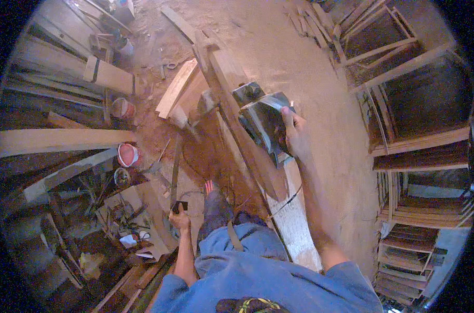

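My right hand (295,133) grips the rear of a dark electric planer (260,117) that rests on a long wooden plank (247,141) running away from me. A thin cable (286,201) hangs from the planer across the lighter board (297,224) below. My left hand (179,216) hangs at my side, closed around a small dark object (178,205). One bare foot (211,187) stands on the sawdust floor beside the plank.
Sawdust covers the floor (310,68). Stacked wooden frames (403,68) stand to the right. At left lie long boards (54,140), red buckets (127,154) and scattered scraps and tools. Short planks (179,86) sit near the plank's far end.
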### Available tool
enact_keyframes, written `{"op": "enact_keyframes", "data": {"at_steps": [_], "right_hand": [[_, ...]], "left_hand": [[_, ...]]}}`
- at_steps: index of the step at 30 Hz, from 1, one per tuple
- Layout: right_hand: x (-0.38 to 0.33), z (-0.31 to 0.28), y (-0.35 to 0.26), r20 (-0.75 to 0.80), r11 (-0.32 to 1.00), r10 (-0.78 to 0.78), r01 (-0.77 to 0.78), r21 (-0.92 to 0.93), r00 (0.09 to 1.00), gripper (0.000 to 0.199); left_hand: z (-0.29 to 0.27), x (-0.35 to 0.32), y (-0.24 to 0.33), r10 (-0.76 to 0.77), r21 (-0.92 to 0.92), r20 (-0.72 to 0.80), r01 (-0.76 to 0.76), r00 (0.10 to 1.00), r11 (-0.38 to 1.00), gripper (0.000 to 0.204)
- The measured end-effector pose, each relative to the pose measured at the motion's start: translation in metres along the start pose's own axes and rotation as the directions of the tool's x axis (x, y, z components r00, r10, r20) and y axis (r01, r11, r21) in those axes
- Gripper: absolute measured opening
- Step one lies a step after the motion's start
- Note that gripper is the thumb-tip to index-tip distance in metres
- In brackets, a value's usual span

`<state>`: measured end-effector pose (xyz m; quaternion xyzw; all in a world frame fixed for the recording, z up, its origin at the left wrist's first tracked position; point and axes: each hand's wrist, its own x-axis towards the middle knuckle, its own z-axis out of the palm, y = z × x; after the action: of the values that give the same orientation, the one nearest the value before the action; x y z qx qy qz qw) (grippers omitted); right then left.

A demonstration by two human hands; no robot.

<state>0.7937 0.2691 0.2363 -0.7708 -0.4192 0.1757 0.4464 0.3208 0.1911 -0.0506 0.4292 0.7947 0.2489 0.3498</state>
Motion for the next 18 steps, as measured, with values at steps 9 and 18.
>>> {"op": "enact_keyframes", "data": {"at_steps": [9,18], "right_hand": [[0.14,0.07,-0.055,0.054,0.995,0.065,-0.061,-0.079,0.996,0.067],[0.235,0.118,-0.091,0.102,0.999,-0.009,0.004,0.041,0.995,0.066]], "left_hand": [[0.035,0.089,0.156,0.671,0.283,-0.095,-0.626,0.735,0.726,0.029],[0.071,0.169,0.396,0.579,-0.361,-0.084,-0.567,0.811,0.741,0.029]]}}
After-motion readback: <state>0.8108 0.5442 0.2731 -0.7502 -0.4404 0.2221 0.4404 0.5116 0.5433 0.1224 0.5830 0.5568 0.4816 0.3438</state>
